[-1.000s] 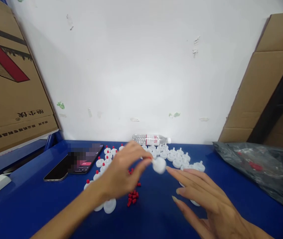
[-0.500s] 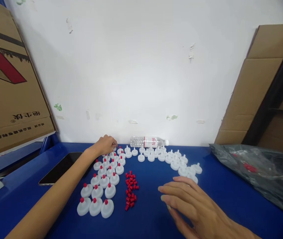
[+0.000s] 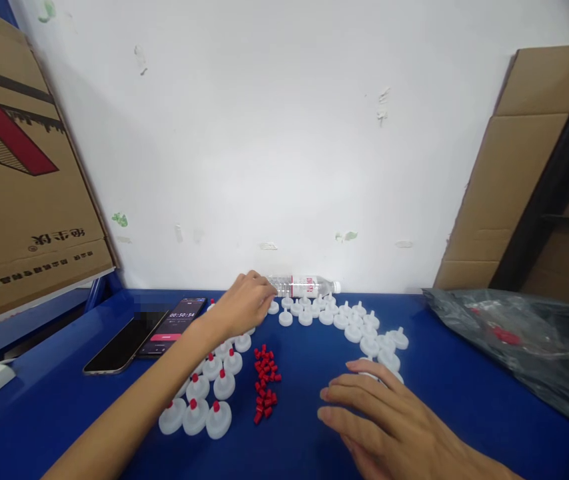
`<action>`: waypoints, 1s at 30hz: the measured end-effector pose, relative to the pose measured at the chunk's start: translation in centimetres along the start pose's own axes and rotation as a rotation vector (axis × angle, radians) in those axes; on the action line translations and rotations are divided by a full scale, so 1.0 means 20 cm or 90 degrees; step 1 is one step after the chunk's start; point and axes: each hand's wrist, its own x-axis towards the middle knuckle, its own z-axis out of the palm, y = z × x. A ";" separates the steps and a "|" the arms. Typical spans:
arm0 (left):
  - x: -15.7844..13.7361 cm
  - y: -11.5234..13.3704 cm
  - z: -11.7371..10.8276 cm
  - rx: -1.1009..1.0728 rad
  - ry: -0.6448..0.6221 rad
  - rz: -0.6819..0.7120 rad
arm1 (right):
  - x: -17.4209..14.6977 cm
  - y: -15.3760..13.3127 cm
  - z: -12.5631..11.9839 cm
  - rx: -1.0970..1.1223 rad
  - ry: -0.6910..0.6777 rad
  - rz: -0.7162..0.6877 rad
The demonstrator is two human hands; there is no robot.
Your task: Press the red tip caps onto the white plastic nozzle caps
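My left hand (image 3: 248, 304) reaches to the back of the table, its fingers pinched at the spout of a white spouted cap (image 3: 273, 307). The fingertips hide that spout. My right hand (image 3: 389, 420) hovers open over the right side, fingers apart and holding nothing, covering part of the nearest white caps there. Under and beside my left forearm stand rows of white caps (image 3: 218, 420) with small red tips on their spouts. Bare-spouted white caps (image 3: 353, 333) curve from the back to the right. A loose pile of small red tips (image 3: 264, 383) lies in the middle.
A clear plastic bottle (image 3: 309, 287) lies against the wall behind the caps. Two phones, a dark one (image 3: 123, 343) and one showing a timer (image 3: 174, 323), lie at left. A grey plastic bag (image 3: 529, 353) covers the right side. Cardboard (image 3: 24, 200) stands at left.
My left hand has moved right along the back row, from the red-tipped caps to a bare-spouted one, uncovering the timer phone. My right hand stays open in nearly the same place.
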 end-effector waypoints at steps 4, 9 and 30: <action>0.00 0.10 0.07 -0.020 -0.026 0.065 | -0.01 0.00 0.00 0.000 -0.021 -0.006; -0.01 0.12 0.10 -0.030 -0.042 0.095 | -0.03 0.00 0.01 0.004 -0.021 -0.013; -0.13 0.38 -0.16 -0.514 -0.076 0.110 | -0.01 0.02 0.05 -0.046 -0.086 0.089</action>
